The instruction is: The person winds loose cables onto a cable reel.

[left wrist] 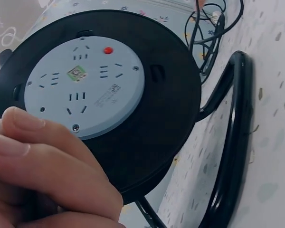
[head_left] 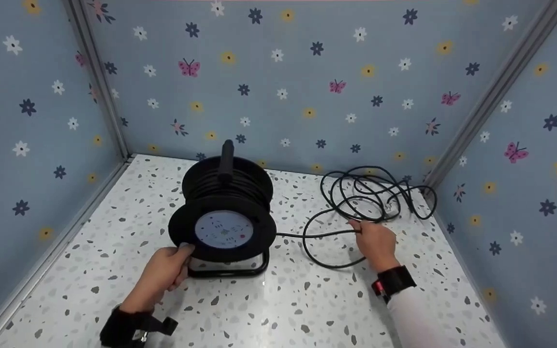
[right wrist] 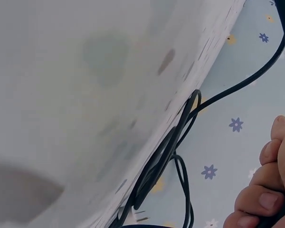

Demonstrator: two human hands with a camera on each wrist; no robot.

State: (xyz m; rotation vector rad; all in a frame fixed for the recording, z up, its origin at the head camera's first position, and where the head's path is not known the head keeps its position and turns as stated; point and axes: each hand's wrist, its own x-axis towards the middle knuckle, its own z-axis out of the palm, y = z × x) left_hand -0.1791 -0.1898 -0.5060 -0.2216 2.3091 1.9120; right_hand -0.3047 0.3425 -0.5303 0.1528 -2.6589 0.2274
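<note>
The reel [head_left: 223,203] is being pinched at its edge by the left hand [head_left: 165,268] while cable [head_left: 327,235] is being gripped by the right hand [head_left: 376,244].

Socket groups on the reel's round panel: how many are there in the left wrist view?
4: a top group, a right group, a bottom group and a left group on the panel, around its square label. None appears hidden.

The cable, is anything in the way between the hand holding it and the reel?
Only a loop of the same cable crosses the stretch between the right hand and the reel, closer to the reel. Nothing else visible is in the way.
</note>
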